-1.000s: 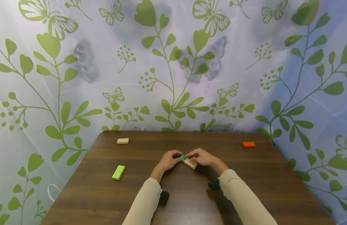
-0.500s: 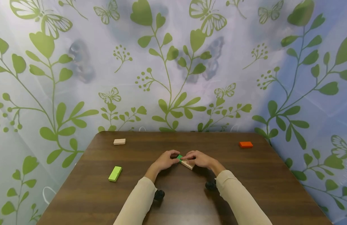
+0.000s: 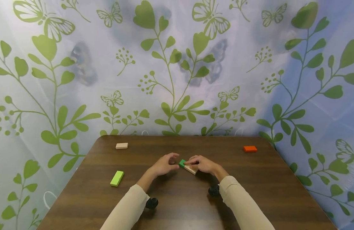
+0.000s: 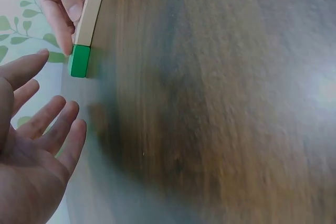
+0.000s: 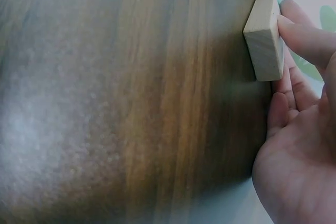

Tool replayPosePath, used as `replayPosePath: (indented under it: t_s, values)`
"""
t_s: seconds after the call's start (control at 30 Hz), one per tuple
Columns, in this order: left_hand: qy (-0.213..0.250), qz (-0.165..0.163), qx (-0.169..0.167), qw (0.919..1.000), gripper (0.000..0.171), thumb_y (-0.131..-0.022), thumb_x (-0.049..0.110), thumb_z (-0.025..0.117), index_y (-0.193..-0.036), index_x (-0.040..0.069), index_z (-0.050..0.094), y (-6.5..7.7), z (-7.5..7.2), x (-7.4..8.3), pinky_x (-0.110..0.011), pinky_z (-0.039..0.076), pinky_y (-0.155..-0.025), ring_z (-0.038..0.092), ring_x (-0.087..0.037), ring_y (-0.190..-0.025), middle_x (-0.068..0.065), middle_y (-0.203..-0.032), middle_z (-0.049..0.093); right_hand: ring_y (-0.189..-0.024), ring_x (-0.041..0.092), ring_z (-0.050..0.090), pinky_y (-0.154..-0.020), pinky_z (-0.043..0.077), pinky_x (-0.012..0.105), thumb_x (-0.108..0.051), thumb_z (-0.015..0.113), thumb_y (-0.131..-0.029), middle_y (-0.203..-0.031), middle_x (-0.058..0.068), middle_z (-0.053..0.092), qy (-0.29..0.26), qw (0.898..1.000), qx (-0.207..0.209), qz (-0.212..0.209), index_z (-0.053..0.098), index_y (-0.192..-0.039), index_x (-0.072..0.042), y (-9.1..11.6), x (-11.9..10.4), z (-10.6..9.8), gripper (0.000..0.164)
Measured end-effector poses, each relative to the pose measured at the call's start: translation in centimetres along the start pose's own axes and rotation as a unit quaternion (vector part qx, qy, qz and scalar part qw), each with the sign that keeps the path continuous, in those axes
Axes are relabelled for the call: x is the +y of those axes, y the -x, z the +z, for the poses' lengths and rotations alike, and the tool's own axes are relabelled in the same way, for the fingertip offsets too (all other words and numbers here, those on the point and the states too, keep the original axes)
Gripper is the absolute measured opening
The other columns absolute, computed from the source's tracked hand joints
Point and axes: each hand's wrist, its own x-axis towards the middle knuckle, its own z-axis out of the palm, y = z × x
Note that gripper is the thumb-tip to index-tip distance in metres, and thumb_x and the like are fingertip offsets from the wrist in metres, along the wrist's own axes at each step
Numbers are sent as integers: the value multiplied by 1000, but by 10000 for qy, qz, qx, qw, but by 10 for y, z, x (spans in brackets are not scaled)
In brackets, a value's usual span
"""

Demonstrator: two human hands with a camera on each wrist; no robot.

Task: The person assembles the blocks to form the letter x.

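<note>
The left hand holds nothing: its fingers are spread and softly bent, with a wide space between thumb and fingertips, just beside the green block but apart from it. The right hand grips the wooden block narrowly, its thumb laid against the wood and its other fingers along the far side; the index fingertip reaches forward to where wood and green join. Whether that fingertip presses the green is hard to tell. The two blocks lie end to end, touching, on the brown surface between the hands, set slantwise, with the green end toward the left hand. Well apart from them, a lime block and a pale block lie to the left, and an orange block lies far to the right.
</note>
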Motion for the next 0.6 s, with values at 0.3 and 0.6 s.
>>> replayPosePath:
  t_s: [0.3, 0.6]
  values:
    - [234, 94, 148, 9996, 48, -100, 13, 71, -143, 1, 55, 15, -15, -1, -56, 47, -102, 59, -43, -123, -26, -138, 58, -130, 35, 47, -107, 38, 58, -10, 63, -103, -137, 12, 58, 149, 9998, 13, -151, 72, -133, -8, 1, 3, 0, 31]
    - [243, 112, 421, 9988, 47, -100, 9, 71, -143, 4, 55, 34, -29, -9, -57, 49, -98, 60, -42, -122, -27, -138, 58, -132, 34, 46, -109, 37, 57, -12, 63, -104, -139, 10, 56, 133, 9999, 56, -15, 73, -133, -13, 1, 3, 2, 31]
